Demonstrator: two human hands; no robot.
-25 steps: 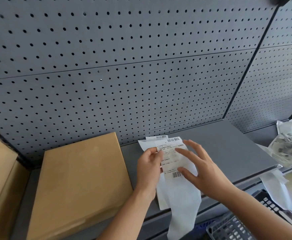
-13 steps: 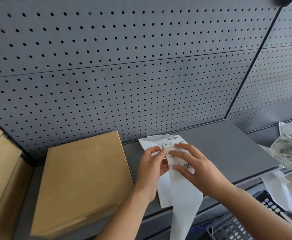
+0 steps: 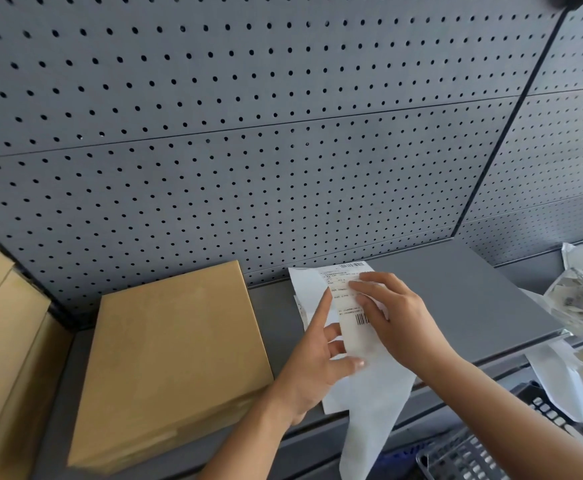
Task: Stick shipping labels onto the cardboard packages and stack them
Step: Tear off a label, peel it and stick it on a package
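both hands are working a shipping label (image 3: 348, 299) on the grey shelf (image 3: 463, 289): left hand (image 3: 312, 368) pinching its lower edge, right hand (image 3: 395, 317) pressing fingers flat, beside a cardboard package (image 3: 175, 355).

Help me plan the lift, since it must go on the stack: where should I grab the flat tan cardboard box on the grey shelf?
Judging by its pose, grip the flat tan cardboard box by its two long side edges, coming from the front. It lies flat on the grey shelf, its back end close to the pegboard, and its near end reaches the shelf's open front edge.
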